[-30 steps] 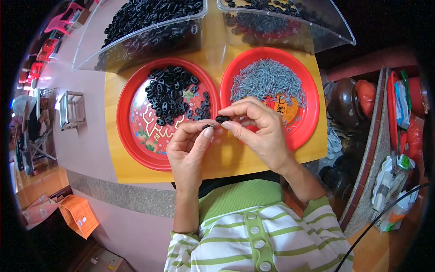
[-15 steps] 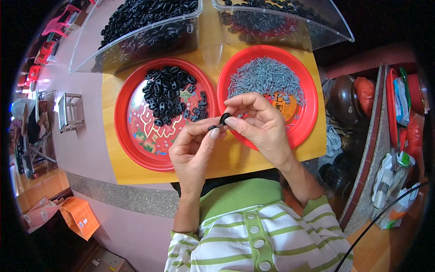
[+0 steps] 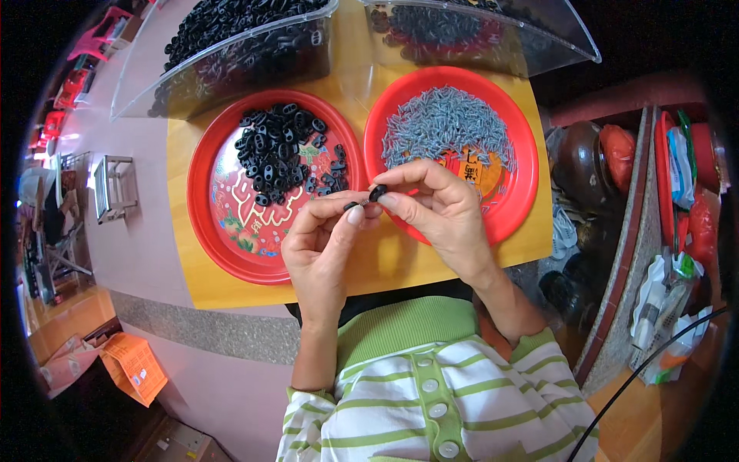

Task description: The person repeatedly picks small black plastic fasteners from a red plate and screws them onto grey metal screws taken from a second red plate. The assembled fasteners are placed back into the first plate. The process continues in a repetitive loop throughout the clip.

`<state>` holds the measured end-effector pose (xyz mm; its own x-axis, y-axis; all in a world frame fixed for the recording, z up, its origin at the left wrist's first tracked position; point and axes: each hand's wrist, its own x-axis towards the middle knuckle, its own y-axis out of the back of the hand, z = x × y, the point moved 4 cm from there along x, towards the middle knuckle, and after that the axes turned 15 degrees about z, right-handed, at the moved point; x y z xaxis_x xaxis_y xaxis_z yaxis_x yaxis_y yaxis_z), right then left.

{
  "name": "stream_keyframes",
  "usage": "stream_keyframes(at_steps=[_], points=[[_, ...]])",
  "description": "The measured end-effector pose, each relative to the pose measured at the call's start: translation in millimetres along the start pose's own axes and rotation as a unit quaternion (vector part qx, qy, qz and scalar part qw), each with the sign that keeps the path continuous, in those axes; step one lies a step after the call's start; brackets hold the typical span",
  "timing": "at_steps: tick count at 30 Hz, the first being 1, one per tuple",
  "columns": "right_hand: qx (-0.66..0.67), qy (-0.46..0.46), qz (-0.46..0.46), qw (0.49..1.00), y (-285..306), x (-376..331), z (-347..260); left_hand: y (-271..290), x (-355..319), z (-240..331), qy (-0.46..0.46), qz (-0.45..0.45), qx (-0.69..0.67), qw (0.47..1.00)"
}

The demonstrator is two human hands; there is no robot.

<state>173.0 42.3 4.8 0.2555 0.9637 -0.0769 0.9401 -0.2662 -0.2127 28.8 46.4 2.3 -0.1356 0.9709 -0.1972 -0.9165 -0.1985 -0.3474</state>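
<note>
Holding a small black ring (image 3: 377, 192) at fingertip level, the right hand (image 3: 439, 219) pinches it narrowly between thumb and forefinger, above the gap between the two red plates. The left hand (image 3: 327, 242) pinches a thin grey pin (image 3: 356, 205), also closed tight. The pin lies just left of and slightly below the ring, nearly touching it; whether its tip has entered the ring cannot be told. Its long axis runs roughly left to right, rising toward the ring, so it points at the right hand. Both hands are equally near the meeting point. The left plate (image 3: 212, 231) carries more black rings, the right plate (image 3: 516, 200) a heap of grey pins, both on the yellow counter (image 3: 400, 262).
</note>
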Motion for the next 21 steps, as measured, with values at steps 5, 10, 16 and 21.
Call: stream_keyframes(at_steps=[5, 10, 16, 21], points=[[0.028, -0.055, -0.013, 0.998, -0.1, 0.8, -7.2, 3.4, -1.0, -1.6, 0.040, -0.001, 0.014, 0.999], [0.015, -0.084, -0.037, 0.996, 1.5, 1.3, -5.8, 2.2, -1.2, 1.8, 0.055, 0.012, 0.027, 0.998], [0.014, -0.065, -0.041, 0.997, -0.8, 1.5, -6.0, 4.3, 0.9, -0.5, 0.058, 0.005, 0.036, 0.998], [-0.019, -0.035, -0.048, 0.998, 0.0, 2.4, -7.5, 4.5, 0.9, 0.9, 0.058, 0.008, 0.057, 0.997]])
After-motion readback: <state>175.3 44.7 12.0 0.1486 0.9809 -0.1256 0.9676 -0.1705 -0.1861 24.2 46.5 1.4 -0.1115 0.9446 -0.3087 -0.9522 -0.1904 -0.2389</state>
